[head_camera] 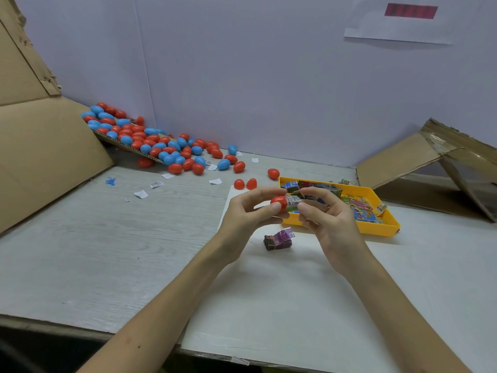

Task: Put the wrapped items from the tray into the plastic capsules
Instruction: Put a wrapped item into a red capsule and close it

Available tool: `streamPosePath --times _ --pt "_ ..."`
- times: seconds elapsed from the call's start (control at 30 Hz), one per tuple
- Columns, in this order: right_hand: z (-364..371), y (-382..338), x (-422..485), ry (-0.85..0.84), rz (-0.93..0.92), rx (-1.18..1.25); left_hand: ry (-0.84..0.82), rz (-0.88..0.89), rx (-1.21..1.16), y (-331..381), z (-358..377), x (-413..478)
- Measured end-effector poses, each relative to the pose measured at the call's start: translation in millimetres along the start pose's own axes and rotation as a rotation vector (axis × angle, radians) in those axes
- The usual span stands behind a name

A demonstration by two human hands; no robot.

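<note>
A purple wrapped item (278, 239) lies on the table just nearer than both hands. The left hand (247, 211) grips a red capsule half (279, 202). The right hand (330, 219) pinches a wrapped item (293, 201), whose end sits in the half's mouth. The yellow tray (376, 228) stands just behind the right hand. An opened red capsule (244, 183) lies beyond the left hand. The capsule pile (150, 141) lies farther off to that hand's left.

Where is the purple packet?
In the head view's centre, the purple wrapped packet lies on the white sheet, in front of the near left corner of the yellow tray.
</note>
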State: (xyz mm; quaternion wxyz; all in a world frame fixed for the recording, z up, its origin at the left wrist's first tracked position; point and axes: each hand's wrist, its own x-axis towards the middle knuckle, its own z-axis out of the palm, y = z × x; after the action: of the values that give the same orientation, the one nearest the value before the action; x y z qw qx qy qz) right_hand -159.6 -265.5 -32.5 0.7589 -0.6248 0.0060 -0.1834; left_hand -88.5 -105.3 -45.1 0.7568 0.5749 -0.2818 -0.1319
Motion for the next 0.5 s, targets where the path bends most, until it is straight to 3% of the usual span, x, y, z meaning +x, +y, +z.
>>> streamPosePath --times 0.3,0.5 --pt "-0.6 1.6 -0.3 0.008 -0.012 -0.007 0.021 0.052 0.148 -0.9 0.7 1.0" --pt "1.1 1.2 -3.7 -0.01 -0.092 -0.177 0.044 0.086 0.213 -3.1 0.5 1.2"
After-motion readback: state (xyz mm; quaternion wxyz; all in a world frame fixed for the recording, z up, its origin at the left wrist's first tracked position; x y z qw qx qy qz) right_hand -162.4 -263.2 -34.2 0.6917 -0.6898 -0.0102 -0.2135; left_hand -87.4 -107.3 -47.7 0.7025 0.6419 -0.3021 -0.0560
